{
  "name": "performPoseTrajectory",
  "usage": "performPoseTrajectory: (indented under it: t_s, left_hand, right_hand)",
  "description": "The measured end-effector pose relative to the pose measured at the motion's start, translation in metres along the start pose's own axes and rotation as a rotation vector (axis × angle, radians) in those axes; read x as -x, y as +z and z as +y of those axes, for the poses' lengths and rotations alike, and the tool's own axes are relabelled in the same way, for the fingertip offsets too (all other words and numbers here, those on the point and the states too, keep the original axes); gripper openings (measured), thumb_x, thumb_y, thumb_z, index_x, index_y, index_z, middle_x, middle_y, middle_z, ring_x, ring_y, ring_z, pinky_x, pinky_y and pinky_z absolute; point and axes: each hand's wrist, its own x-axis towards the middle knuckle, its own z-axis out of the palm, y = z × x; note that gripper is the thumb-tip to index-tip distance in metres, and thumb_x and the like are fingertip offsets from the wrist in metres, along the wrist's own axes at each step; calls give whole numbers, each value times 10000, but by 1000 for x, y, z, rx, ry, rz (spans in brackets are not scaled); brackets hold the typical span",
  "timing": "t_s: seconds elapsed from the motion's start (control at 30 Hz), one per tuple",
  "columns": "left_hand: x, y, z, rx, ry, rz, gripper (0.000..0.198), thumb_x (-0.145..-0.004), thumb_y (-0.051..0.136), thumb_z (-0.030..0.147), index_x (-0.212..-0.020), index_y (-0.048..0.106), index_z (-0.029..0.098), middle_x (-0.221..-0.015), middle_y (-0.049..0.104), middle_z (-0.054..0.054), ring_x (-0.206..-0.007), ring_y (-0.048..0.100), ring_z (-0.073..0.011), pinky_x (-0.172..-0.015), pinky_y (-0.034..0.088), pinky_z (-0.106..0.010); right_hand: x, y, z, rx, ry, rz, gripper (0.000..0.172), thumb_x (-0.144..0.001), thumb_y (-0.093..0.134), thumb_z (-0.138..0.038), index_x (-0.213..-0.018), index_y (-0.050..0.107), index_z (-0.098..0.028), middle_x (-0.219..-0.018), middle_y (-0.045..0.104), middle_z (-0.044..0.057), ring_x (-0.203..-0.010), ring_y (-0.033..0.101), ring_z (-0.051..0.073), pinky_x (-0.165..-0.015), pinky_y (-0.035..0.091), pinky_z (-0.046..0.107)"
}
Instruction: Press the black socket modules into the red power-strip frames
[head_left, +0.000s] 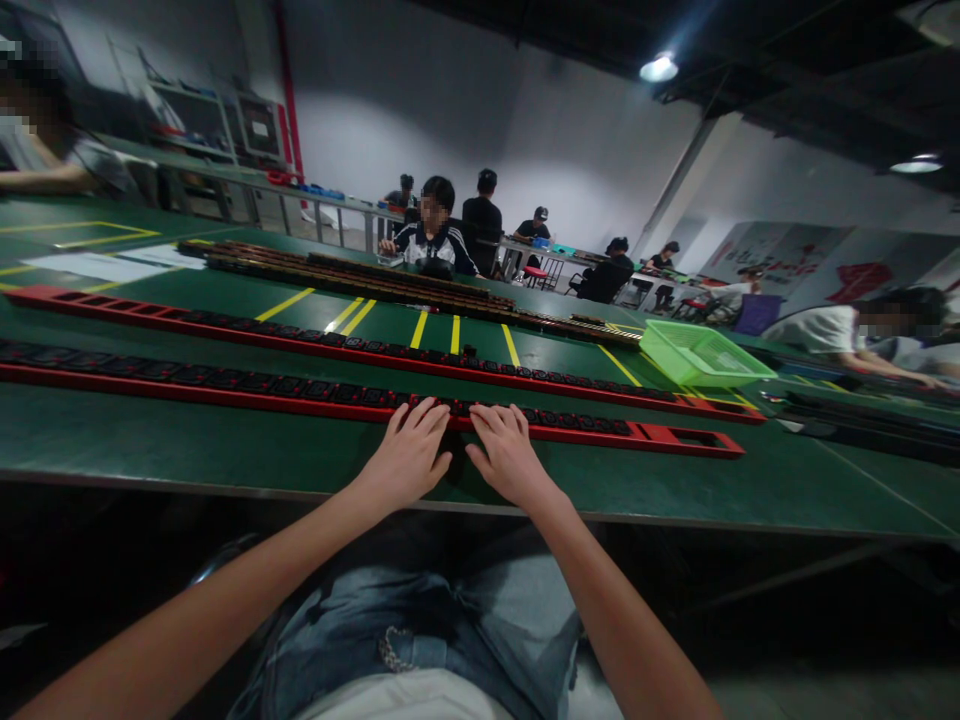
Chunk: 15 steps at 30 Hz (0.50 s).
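Observation:
A long red bar lies across the near part of the table, its slots filled with a row of black square pieces. My left hand rests its outstretched fingertips on this row around the middle. Just to the right, the fingers of my right hand lie on the same row, also stretched out. Both thumbs point toward each other on the near side. The pieces directly under my fingertips are hidden. Behind it runs a second red bar, likewise carrying black pieces, with bare slots at its left end.
Dark bundled strips lie farther back on the green table, which has yellow tape lines. A light green basket stands at the back right. White papers lie at the left. Other people sit around the tables.

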Motion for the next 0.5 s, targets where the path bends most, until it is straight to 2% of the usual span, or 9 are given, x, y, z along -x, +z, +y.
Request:
performPoseTrajectory:
  t_s: [0.5]
  left_hand:
    - [0, 2, -1, 14, 8, 23, 509, -952, 486, 314, -1423, 509, 121, -1531, 483, -120, -1473, 335, -286, -1219, 259, -532]
  right_hand:
    - [1, 3, 1, -20, 29, 3, 422, -962, 548, -263, -1373, 554, -171, -1466, 540, 122, -1339, 441, 283, -1186, 239, 530]
